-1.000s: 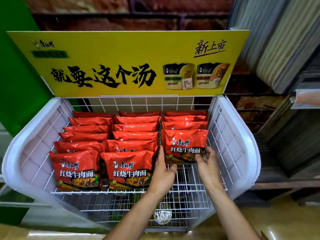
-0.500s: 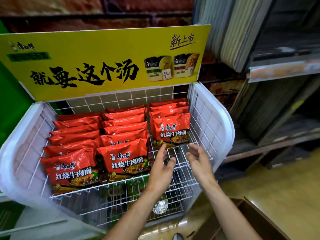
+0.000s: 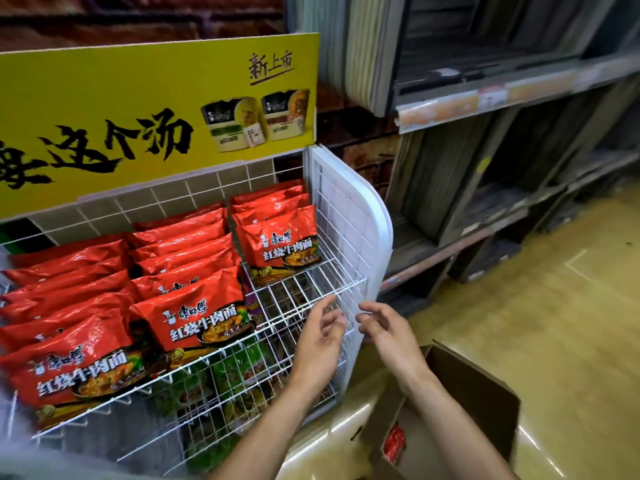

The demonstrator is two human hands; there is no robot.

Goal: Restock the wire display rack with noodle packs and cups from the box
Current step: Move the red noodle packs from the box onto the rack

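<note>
Down at the near edge sat the open box (image 3: 446, 420), one red pack (image 3: 394, 443) showing inside. Both hands hung between box and rack: the left hand (image 3: 320, 344) and right hand (image 3: 388, 329) empty, fingers loosely curled and parted. Beyond, the wire rack (image 3: 311, 289) had a bare right front corner; the noodle packs (image 3: 194, 313) filled the rest. Next, I'd say: reach into the box.

White wire shelf (image 3: 311, 282) (front-right bare) under red noodle packs (image 3: 194, 306)

bare wire shelf (image 3: 304, 289) front right, red packs (image 3: 194, 306) crowding left
</note>
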